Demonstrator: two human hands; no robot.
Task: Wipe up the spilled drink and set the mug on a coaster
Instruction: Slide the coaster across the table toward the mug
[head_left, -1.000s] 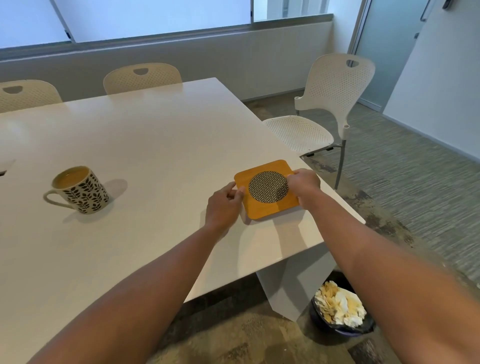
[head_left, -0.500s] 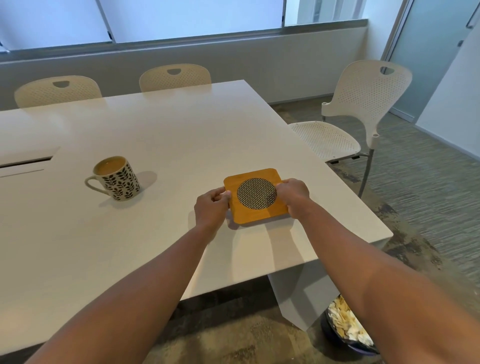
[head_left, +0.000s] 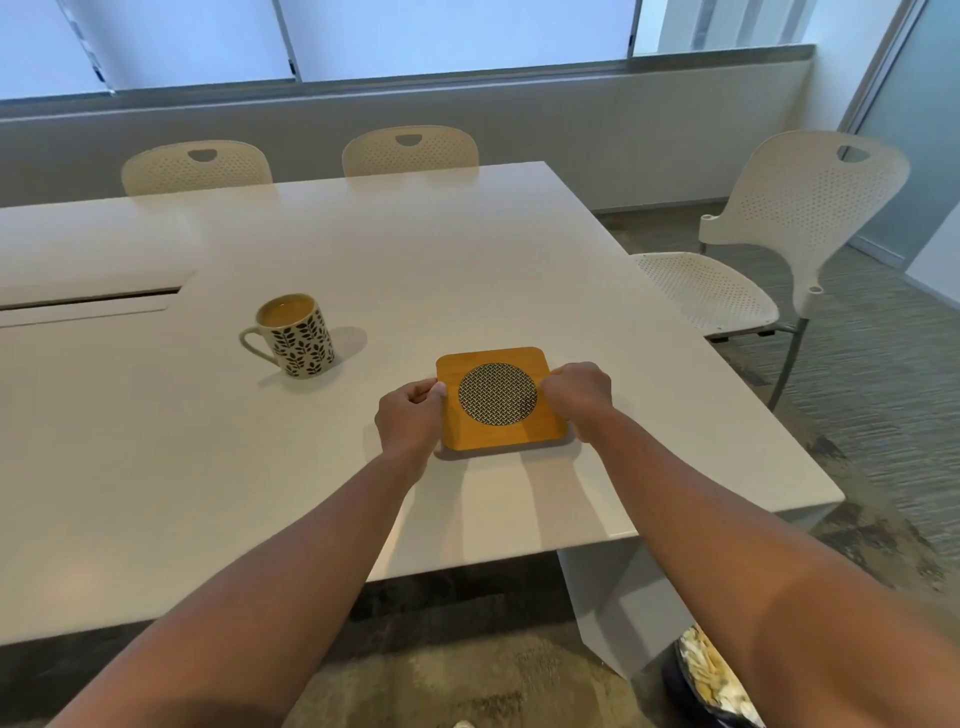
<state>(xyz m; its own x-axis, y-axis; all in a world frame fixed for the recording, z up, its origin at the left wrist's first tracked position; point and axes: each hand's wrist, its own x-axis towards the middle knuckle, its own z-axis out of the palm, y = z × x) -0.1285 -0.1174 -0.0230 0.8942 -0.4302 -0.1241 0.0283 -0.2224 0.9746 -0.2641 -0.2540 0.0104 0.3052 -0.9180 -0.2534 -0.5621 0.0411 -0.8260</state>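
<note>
Wooden and square, the coaster (head_left: 501, 399) lies flat on the white table (head_left: 218, 467), now nearer the mug (head_left: 296, 335) than a second ago, when it sat closer to the table's right edge. The left hand (head_left: 408, 418) and right hand (head_left: 579, 397) each pinch a side of it. I judge the coaster nearly placed; the mug, full and well apart to the left, goes on next. No writing is readable anywhere.

White table (head_left: 363, 260), three perforated cream chairs (head_left: 769, 244), bright blinded windows (head_left: 441, 36), grey wall, mottled carpet (head_left: 883, 374), glass door (head_left: 904, 156)
</note>
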